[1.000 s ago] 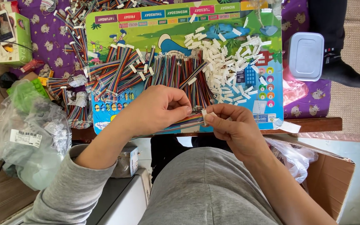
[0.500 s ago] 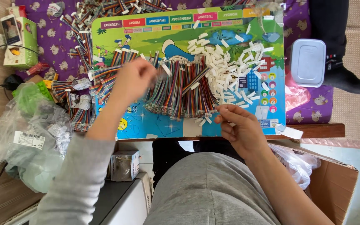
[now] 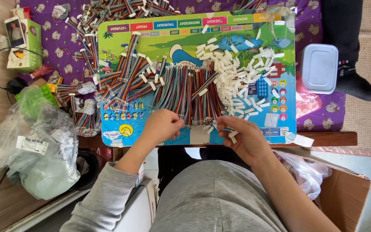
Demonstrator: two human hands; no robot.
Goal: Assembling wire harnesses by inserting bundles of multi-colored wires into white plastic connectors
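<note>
rainbow wires (image 3: 185,92) lie in a row on the bright play mat (image 3: 275,124). left hand (image 3: 162,126) pinches the wire ends at the near edge. right hand (image 3: 241,137) grips a small white plug (image 3: 232,136) beside the white plug pile (image 3: 241,77).

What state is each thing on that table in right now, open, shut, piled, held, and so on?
Left hand: fingers curled on the ends of the multicoloured ribbon cables, which lie side by side in a row.
Right hand: pinching a small white plastic connector.
Loose white plastic connectors: scattered in a heap.
Pale rectangular plastic box: lid on.
Clear plastic bag: crumpled, stuffed.
Brown cardboard box: open.
</note>
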